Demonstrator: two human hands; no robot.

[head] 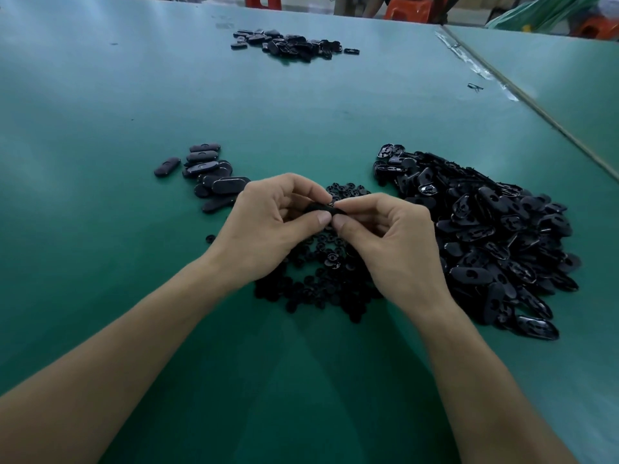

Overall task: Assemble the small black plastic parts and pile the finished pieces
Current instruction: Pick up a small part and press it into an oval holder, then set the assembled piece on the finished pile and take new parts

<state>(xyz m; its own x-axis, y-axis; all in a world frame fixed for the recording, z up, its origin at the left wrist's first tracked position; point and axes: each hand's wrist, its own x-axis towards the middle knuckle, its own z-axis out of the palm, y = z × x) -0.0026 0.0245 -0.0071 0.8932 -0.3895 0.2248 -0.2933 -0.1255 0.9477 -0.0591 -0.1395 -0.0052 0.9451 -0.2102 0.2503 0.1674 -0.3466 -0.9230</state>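
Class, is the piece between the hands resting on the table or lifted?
Lifted: left hand and right hand pinch the black plastic piece above the heap of round black parts.

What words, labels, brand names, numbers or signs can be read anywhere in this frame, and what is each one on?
No readable text anywhere.
The glossy black oval plastic shells piled on the right: moulded cut-outs only, no lettering.
The small black plastic piece pinched by the left hand and right hand: mostly hidden.
The green table top, orange plastic stools: no marks legible.

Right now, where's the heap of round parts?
Head view, centre: round parts sit under left hand and right hand, between big shell heap (right) and small oval pile (left).
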